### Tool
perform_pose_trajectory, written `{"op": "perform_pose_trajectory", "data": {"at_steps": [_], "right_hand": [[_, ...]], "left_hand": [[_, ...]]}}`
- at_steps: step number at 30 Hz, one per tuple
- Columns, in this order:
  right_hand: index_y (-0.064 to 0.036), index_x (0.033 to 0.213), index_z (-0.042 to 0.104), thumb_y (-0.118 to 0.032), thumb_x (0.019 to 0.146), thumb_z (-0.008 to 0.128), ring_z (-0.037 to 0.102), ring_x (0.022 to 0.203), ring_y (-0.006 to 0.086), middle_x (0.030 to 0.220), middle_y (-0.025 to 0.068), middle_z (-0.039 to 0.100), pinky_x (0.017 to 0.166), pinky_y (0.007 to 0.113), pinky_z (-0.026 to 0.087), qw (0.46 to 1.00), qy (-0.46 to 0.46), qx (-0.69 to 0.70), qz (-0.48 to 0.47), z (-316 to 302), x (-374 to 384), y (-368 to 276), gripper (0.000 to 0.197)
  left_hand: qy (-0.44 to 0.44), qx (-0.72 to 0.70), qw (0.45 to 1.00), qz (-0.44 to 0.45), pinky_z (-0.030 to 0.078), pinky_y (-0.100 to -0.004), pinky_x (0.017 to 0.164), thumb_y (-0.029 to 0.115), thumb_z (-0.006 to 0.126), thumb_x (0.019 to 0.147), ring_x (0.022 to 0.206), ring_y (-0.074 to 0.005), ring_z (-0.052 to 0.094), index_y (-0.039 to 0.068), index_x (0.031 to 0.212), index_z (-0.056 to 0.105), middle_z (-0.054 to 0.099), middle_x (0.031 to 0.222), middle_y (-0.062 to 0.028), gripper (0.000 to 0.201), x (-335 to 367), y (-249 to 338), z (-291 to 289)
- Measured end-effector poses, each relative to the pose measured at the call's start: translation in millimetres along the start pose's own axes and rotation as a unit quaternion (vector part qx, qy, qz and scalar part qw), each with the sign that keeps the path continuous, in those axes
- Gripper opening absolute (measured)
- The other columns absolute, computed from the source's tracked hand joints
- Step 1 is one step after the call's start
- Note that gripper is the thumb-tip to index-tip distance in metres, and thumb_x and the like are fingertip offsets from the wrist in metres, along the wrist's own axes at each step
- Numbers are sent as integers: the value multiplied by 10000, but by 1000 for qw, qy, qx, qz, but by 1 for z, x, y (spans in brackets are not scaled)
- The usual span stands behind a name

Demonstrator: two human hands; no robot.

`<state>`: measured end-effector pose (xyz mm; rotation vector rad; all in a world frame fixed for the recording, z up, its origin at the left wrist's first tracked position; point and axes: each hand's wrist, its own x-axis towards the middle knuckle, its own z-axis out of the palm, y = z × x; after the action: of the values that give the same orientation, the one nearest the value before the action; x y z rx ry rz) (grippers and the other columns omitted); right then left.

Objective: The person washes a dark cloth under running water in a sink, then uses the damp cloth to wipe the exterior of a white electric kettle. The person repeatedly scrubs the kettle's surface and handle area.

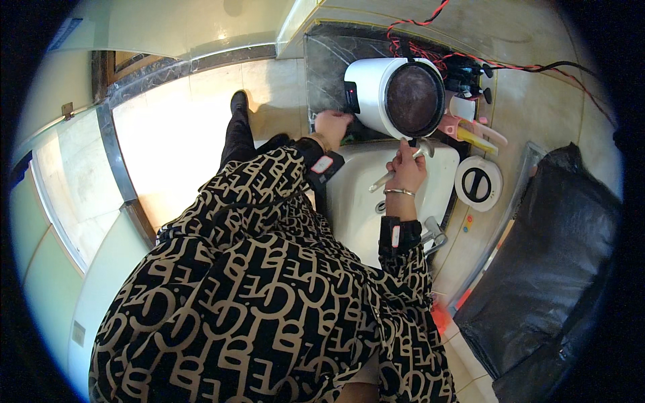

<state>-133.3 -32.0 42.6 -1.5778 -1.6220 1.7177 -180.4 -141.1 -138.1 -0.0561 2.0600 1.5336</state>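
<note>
- Nearest, a loose black garment (pixel 255 289) with a bold beige lettered pattern filled the lower middle of the view.
- Past its cuffs, each wrist wore a dark band with a small red-edged label; the right also carried a pale bangle (pixel 400 192).
- The right hand (pixel 407 171) was raised over a white sink (pixel 449 171), its grip closed around a silver utensil (pixel 380 181) (the rounded end showed just past the knuckles).
- A metal tap (pixel 435 236) stood on the sink's right side.
- To the right, a large black bag (pixel 537 269) sprawled; nearer the sink sat a round white container (pixel 494 185) with a black handle across its top.
- Just beyond the right hand, the white cooker (pixel 371 97) stood on a dark marbled bench (pixel 326 60), its round dark top (pixel 413 97) rimmed in black.
- The left hand (pixel 332 124) was beside the cooker's red-lit panel (pixel 351 97), fingers curled; whether its grip held anything, I could not tell.
- Farther back, red and black wires (pixel 420 52) tangled behind the cooker, near a pink holder (pixel 451 126).
</note>
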Motion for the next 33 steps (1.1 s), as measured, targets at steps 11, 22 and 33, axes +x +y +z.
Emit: {"op": "perform_pose_trajectory", "data": {"at_steps": [11, 22, 33], "right_hand": [[-127, 747, 436, -117, 805, 709, 372, 414, 79, 545, -4, 464, 371, 245, 295, 1000, -12, 10, 19, 0, -1, -3, 278], [-145, 734, 432, -114, 810, 702, 360, 426, 69, 542, -25, 441, 388, 232, 281, 999, -37, 4, 23, -3, 5, 0, 282], [-148, 716, 460, -118, 796, 719, 351, 421, 63, 545, -37, 440, 384, 227, 289, 997, -53, -23, 55, -6, 7, -6, 272]], "left_hand": [[-150, 303, 928, 157, 504, -421, 688, 99, 620, 643, 848, -355, 620, 121, 1050, 638, 647, 861, -134, 408, 6, 2, -5], [93, -28, 995, 24, 512, -347, 745, 186, 651, 740, 826, -310, 657, 58, 983, 687, 669, 880, -191, 278, 96, 78, -69], [54, -64, 995, 58, 503, -299, 744, 127, 625, 785, 797, -214, 653, 15, 1030, 648, 673, 898, -171, 271, 68, 94, -79]]}}
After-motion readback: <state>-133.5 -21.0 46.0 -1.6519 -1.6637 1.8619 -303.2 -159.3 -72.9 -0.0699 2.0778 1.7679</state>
